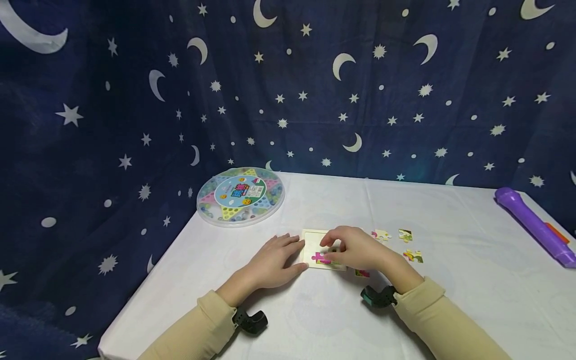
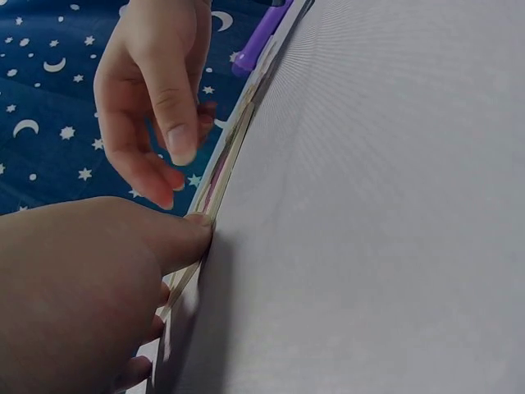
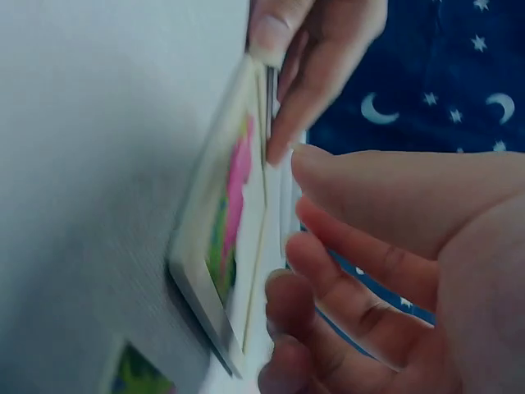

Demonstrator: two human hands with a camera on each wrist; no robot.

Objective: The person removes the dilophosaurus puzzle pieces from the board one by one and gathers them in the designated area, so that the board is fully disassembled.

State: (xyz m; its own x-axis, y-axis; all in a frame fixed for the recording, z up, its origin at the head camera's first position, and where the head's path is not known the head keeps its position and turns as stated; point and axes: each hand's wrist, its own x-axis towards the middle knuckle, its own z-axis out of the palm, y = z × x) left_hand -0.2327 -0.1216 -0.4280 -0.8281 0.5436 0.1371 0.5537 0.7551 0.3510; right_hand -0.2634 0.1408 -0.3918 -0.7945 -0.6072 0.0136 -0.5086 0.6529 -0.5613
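A small pale puzzle tray (image 1: 311,241) lies on the table between the two hands. Inside it, along the near side, are joined jigsaw pieces (image 1: 317,257) in magenta, yellow and green, partly covered by the right hand. My left hand (image 1: 270,262) lies at the tray's left side, fingers extended, with the thumb touching the near left corner. Above the tray hovers my right hand (image 1: 360,248), its fingers loosely bent. In the right wrist view a gap shows between the thumb and fingertips (image 3: 289,291), and no piece is between them.
Loose jigsaw pieces lie right of the tray: a pale one (image 1: 381,234), a green one (image 1: 405,235), a yellow-green one (image 1: 413,256) and a red one (image 1: 362,273) nearer me. A round Chinese checkers box (image 1: 207,212) sits back left. A purple tube (image 1: 535,227) lies far right.
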